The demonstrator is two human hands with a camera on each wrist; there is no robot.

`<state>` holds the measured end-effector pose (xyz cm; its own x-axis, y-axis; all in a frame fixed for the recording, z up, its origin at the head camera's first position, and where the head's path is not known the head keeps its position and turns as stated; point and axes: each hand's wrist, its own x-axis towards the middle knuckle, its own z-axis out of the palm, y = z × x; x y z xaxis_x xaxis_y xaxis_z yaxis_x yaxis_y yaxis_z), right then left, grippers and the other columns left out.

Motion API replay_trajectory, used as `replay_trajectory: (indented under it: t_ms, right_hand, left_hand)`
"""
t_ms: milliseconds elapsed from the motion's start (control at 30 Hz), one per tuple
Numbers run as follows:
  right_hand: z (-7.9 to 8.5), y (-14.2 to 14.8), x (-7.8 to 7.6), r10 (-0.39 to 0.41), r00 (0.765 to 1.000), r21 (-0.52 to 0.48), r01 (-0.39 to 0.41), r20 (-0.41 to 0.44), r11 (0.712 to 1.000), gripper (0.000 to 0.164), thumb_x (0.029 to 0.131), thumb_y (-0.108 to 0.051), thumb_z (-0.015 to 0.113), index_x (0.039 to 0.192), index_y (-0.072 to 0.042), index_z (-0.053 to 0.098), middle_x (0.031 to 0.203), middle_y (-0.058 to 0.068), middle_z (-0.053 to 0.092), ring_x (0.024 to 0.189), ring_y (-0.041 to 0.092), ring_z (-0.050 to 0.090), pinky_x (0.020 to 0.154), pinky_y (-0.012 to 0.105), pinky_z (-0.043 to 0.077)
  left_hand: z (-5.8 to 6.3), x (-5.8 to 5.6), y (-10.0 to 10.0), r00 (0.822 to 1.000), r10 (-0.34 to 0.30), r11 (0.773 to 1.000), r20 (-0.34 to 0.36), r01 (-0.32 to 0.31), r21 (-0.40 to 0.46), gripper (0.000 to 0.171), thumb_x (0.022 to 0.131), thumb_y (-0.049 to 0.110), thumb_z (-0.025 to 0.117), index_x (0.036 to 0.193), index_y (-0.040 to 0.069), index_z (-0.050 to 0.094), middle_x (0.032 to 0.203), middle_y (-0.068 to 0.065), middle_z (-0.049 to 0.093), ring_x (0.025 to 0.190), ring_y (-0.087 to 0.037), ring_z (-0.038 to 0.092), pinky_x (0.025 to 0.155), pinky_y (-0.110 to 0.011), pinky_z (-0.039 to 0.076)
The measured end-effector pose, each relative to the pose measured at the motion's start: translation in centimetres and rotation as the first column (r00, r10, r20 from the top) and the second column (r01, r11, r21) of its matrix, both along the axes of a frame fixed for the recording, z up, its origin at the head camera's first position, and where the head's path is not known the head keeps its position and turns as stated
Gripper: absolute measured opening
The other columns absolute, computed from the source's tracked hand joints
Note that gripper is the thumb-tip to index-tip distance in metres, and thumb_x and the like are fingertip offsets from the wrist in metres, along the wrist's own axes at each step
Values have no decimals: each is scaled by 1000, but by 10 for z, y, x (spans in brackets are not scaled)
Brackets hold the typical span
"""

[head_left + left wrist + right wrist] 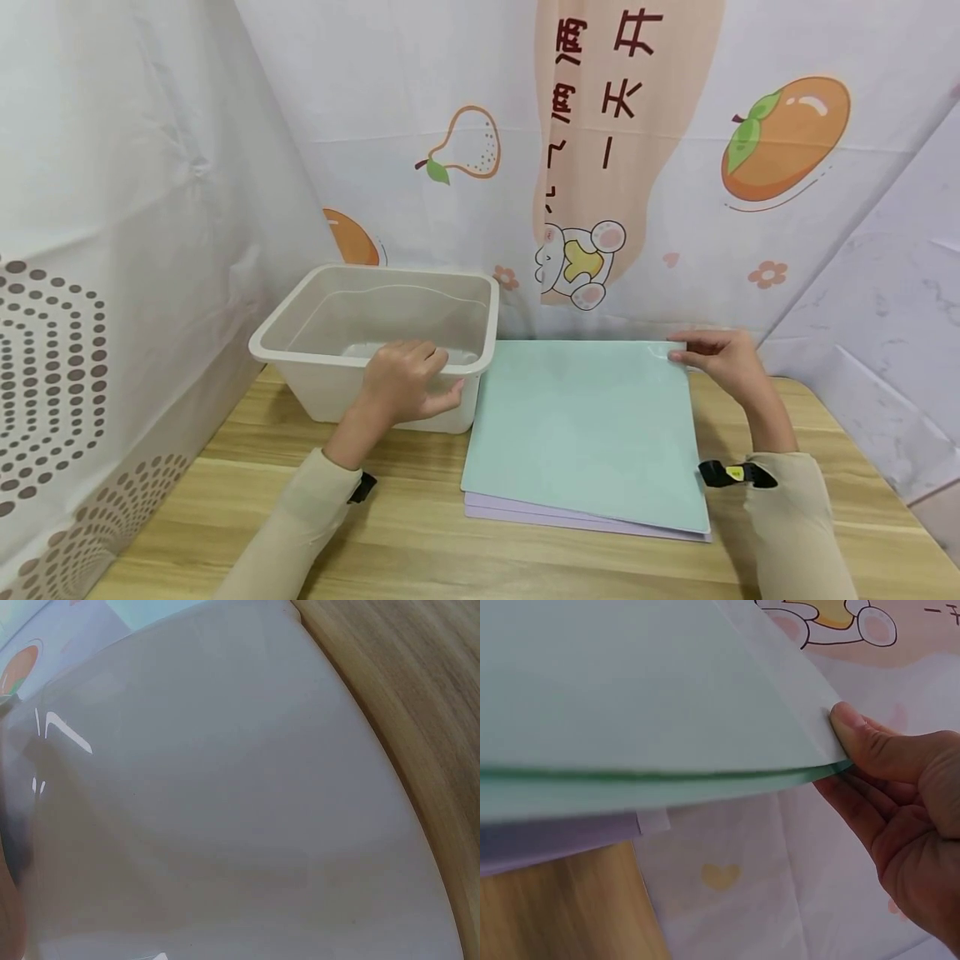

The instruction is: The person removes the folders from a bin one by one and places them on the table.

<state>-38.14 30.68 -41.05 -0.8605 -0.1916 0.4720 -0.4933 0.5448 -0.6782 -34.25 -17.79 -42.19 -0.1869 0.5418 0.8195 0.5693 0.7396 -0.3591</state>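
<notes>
A mint-green folder [585, 425] lies on top of a lilac folder [555, 514], whose front edge sticks out underneath. My right hand [723, 360] pinches the green folder's far right corner. In the right wrist view, the thumb [851, 727] presses on top and the fingers are below; the green edge shows two layers, lifted off the lilac folder [562, 840]. Left of the folders stands a white plastic bin [300, 367]. My left hand [405, 379] grips its front rim, fingers over the edge and thumb outside. Mostly the bin's wall [225, 780] fills the left wrist view.
Everything stands on a wood-grain table [450, 558]. Behind it hangs a printed curtain [420, 75] with fruit pictures and lettering. More cloth [150, 208] closes off the left side. The bin's right wall is right beside the folders' left edge.
</notes>
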Motion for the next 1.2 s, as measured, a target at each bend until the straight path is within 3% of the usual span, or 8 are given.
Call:
replay_trajectory:
  t_ms: [200, 600, 867, 1033, 1200]
  right_hand:
    - [-7, 5, -3, 31, 999, -21, -31, 35, 999, 28, 84, 3, 79, 110, 11, 73, 88, -16, 76, 72, -2, 67, 66, 13, 54]
    - [-18, 9, -6, -1, 991, -2, 1, 132, 1000, 32, 88, -11, 80, 115, 5, 73, 92, -17, 76, 80, -4, 68, 70, 15, 54]
    - [-32, 9, -6, 6, 984, -14, -4, 177, 1000, 33, 89, -12, 79, 116, 6, 73, 96, -8, 78, 83, -3, 69, 72, 16, 55]
    - [-37, 9, -5, -18, 977, 4, 18, 213, 1000, 35, 90, -15, 79, 118, 5, 72, 101, -9, 78, 85, -4, 68, 73, 16, 55]
    - [-34, 10, -9, -25, 973, 35, 17, 231, 999, 38, 92, -17, 77, 123, 4, 70, 113, 11, 76, 89, -7, 66, 76, 14, 54]
  left_hand:
    - [-1, 0, 0, 1000, -9, 1000, -1, 9, 7, 37, 84, 44, 53, 66, 12, 54, 56, 1, 47, 44, -12, 35, 40, -23, 27]
    - [0, -2, 0, 1000, -13, 1000, -12, 13, 9, 33, 79, 42, 58, 67, 12, 55, 56, 2, 47, 44, -10, 31, 40, -22, 24]
    - [-3, 4, 0, 1000, 17, 1000, 27, -17, 7, 45, 91, 48, 41, 68, 12, 56, 56, 2, 47, 45, -11, 32, 41, -24, 26]
    - [-4, 6, 0, 999, 17, 1000, 33, -17, 0, 48, 93, 49, 40, 69, 12, 57, 55, 2, 48, 43, -12, 36, 41, -24, 27]
    - [-2, 4, 1, 1000, 26, 1000, 16, -26, 6, 47, 92, 48, 41, 69, 11, 58, 55, 2, 49, 43, -12, 38, 41, -24, 28]
